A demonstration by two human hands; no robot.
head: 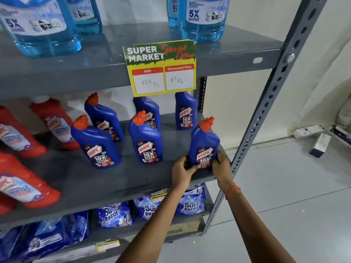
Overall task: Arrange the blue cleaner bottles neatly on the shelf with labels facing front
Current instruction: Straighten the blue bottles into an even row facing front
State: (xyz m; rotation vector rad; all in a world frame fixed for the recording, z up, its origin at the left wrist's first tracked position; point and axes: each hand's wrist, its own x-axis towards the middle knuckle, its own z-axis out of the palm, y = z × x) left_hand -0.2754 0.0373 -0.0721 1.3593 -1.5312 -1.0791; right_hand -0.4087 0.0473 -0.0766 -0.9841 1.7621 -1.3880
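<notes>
Two bare forearms reach up from the bottom of the view, and at their ends the left hand (182, 170) and right hand (221, 164) close around the base of one blue cleaner bottle (204, 143), fingers curled on its lower sides and thumbs at the front beside the label. It stands upright between the palms at the right front corner of the middle shelf (79, 179), label toward the camera and only partly hidden by the thumbs. To finish this step well, I judge the hands should keep the base flat on the metal and turn it only slightly, squaring the label to the shelf edge before letting go (a grip this low leaves the tall neck free to wobble, so a slow release matters). Just left of the left fingers stands the front middle bottle (145, 138), and further left the front left bottle (96, 143); the held one sits a little nearer the edge than these, so easing it back into their line would tidy the row. Beyond the fingertips, three more blue bottles stand in a back row, the nearest being the rear right bottle (186, 112) under the price card (161, 68). Far to the left lean the red bottles (55, 124), well apart from the hands.
</notes>
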